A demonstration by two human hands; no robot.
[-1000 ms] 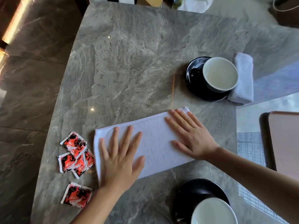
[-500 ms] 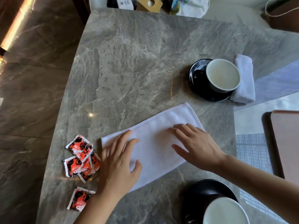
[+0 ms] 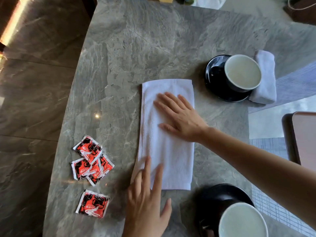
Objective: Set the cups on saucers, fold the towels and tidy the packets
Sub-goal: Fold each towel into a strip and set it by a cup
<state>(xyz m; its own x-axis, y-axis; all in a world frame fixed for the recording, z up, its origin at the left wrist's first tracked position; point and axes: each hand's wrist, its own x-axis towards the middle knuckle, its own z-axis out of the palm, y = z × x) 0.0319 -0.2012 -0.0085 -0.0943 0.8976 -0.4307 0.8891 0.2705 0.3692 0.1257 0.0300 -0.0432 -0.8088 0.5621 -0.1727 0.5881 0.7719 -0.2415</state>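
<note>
A white towel (image 3: 169,156), folded into a long strip, lies lengthwise away from me on the grey marble table (image 3: 145,48). My right hand (image 3: 179,117) rests flat on its far half with fingers spread. My left hand (image 3: 148,202) touches the towel's near left corner with its fingertips, holding nothing. A white cup (image 3: 242,73) stands on a black saucer (image 3: 215,79) at the right, with a rolled white towel (image 3: 265,77) beside it. A second cup (image 3: 242,221) sits on a black saucer (image 3: 213,199) at the near right. Several red packets (image 3: 92,161) lie scattered at the left.
The table's left edge curves above a dark marble floor (image 3: 30,100). A brown chair seat (image 3: 306,137) stands past the table's right edge. Boxes and a white cloth lie at the far edge (image 3: 210,1).
The towel has been turned from lying crosswise to lying lengthwise away from me. Both hands moved with it; the left hand slid to the near corner.
</note>
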